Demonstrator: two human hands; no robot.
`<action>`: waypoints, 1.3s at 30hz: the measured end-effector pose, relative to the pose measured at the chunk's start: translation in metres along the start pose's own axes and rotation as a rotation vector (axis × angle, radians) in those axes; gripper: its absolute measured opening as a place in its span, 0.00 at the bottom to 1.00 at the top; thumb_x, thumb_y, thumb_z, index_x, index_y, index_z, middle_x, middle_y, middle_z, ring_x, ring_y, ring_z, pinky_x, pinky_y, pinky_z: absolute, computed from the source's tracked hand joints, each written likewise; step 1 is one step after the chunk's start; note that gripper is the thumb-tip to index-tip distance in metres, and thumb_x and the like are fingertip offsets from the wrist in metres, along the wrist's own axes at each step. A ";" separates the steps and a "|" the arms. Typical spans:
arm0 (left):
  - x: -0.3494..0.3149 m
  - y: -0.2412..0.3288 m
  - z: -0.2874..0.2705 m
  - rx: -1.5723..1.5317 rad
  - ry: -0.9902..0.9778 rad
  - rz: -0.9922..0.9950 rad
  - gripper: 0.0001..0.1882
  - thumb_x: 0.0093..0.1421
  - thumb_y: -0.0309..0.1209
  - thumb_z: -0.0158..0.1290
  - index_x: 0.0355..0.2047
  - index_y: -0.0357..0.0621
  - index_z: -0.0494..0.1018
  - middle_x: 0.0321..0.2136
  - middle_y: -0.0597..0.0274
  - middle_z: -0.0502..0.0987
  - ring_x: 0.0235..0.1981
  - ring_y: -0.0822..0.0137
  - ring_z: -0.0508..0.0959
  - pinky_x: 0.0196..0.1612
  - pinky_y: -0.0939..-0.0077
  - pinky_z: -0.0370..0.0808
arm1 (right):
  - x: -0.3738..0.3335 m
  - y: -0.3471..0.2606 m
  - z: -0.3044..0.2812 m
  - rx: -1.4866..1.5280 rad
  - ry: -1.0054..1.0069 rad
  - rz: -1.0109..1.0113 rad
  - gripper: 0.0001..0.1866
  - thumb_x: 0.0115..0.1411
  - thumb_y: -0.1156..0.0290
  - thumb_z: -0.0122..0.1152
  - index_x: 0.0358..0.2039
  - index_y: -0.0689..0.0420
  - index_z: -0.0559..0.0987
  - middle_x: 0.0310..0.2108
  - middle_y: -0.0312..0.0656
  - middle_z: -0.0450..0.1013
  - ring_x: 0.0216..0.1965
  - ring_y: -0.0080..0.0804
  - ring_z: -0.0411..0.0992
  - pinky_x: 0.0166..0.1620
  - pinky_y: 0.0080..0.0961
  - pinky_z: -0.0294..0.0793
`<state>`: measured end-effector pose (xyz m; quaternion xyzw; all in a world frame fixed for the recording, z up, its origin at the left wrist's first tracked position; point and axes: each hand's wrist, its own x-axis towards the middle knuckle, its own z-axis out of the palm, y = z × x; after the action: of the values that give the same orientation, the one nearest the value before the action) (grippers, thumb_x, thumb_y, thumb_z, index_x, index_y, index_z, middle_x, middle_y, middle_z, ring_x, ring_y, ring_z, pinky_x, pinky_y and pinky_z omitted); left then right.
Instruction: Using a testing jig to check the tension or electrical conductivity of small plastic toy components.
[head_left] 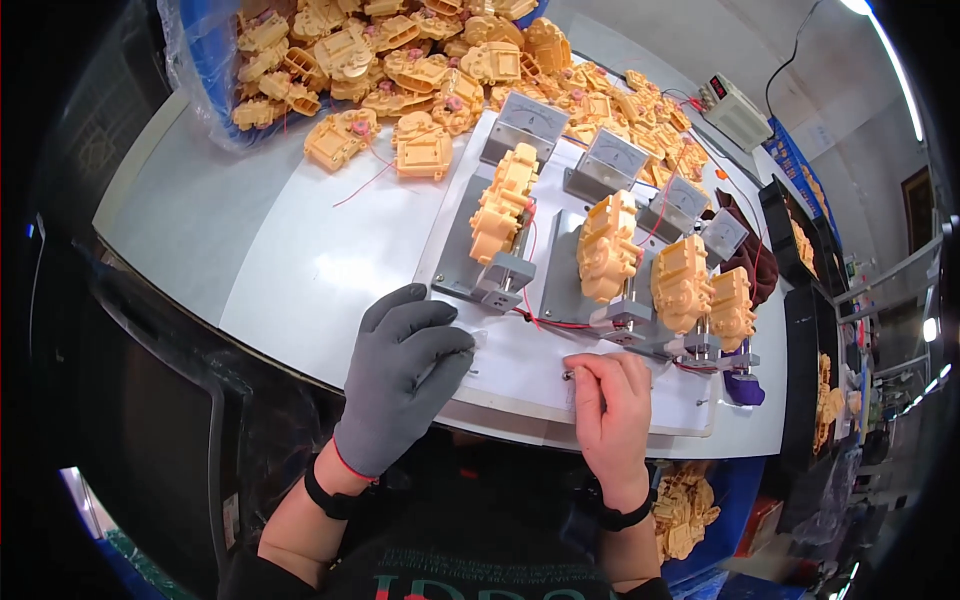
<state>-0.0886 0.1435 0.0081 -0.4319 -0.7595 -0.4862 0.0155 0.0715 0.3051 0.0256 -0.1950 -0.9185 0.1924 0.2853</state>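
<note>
My left hand (402, 375), in a grey glove, hovers over the near edge of the white board (520, 375). Its thumb and fingers are bent together; a small pale, see-through bit shows at the fingertips, too small to name. My bare right hand (612, 400) rests at the board's front edge, thumb and fingers pressed together beside a small metal screw (568, 375). What lies inside that pinch is hidden. Beyond the hands, several yellow plastic housings stand upright on grey metal fixtures, the leftmost housing (505, 205) nearest my left hand. Thin red wires (533, 260) hang from them.
Analog meters (530, 118) stand behind the fixtures. Loose yellow housings (400, 60) pile up at the back, some in a blue bin lined with plastic (200, 70). A power supply (735, 110) sits at the far right. Black trays (808, 350) and a purple cloth (743, 388) are on the right.
</note>
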 end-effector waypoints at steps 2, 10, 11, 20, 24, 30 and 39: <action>0.001 -0.001 0.003 -0.016 -0.009 0.002 0.09 0.51 0.24 0.61 0.34 0.47 0.79 0.40 0.58 0.76 0.52 0.48 0.71 0.53 0.59 0.70 | 0.000 0.001 -0.001 -0.015 0.006 0.015 0.04 0.58 0.74 0.61 0.34 0.56 0.80 0.29 0.38 0.71 0.34 0.37 0.68 0.40 0.32 0.64; 0.000 -0.002 0.003 0.005 0.015 -0.007 0.11 0.50 0.20 0.60 0.34 0.46 0.77 0.41 0.58 0.75 0.54 0.48 0.69 0.55 0.59 0.68 | 0.002 0.004 0.000 0.012 0.005 -0.010 0.04 0.57 0.72 0.62 0.35 0.55 0.80 0.30 0.36 0.71 0.34 0.36 0.69 0.41 0.31 0.64; -0.001 -0.002 0.003 0.007 0.010 -0.036 0.11 0.50 0.20 0.59 0.34 0.45 0.77 0.41 0.58 0.75 0.54 0.48 0.69 0.56 0.60 0.68 | 0.002 0.005 0.001 0.032 0.002 -0.021 0.04 0.58 0.73 0.62 0.35 0.55 0.80 0.30 0.36 0.71 0.34 0.35 0.69 0.41 0.30 0.64; -0.004 -0.001 0.009 -0.015 -0.013 -0.055 0.09 0.51 0.20 0.57 0.35 0.42 0.76 0.43 0.57 0.74 0.57 0.49 0.67 0.57 0.60 0.66 | -0.004 0.009 -0.006 0.099 0.017 -0.027 0.06 0.57 0.74 0.62 0.36 0.55 0.80 0.30 0.38 0.72 0.35 0.38 0.69 0.42 0.32 0.65; -0.007 -0.005 0.008 -0.084 -0.005 -0.105 0.09 0.53 0.20 0.55 0.35 0.40 0.76 0.45 0.56 0.73 0.59 0.51 0.66 0.59 0.62 0.64 | -0.009 0.006 -0.027 0.127 0.015 -0.055 0.11 0.54 0.74 0.65 0.39 0.54 0.79 0.34 0.39 0.73 0.39 0.39 0.69 0.46 0.33 0.65; -0.006 -0.003 0.007 -0.105 -0.027 -0.162 0.10 0.53 0.20 0.54 0.37 0.39 0.75 0.48 0.55 0.72 0.61 0.51 0.64 0.61 0.62 0.62 | -0.048 0.068 -0.100 -0.123 0.300 0.266 0.07 0.61 0.77 0.57 0.40 0.60 0.77 0.35 0.43 0.73 0.40 0.40 0.69 0.46 0.33 0.67; -0.008 -0.009 0.009 -0.151 -0.014 -0.180 0.09 0.54 0.21 0.54 0.37 0.38 0.75 0.49 0.55 0.71 0.62 0.52 0.63 0.61 0.63 0.61 | -0.073 0.103 -0.094 -0.033 0.152 0.375 0.07 0.60 0.74 0.59 0.39 0.57 0.79 0.38 0.39 0.69 0.45 0.37 0.65 0.47 0.28 0.68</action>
<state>-0.0860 0.1432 -0.0068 -0.3654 -0.7565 -0.5384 -0.0660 0.2088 0.3819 0.0166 -0.3811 -0.8449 0.2120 0.3097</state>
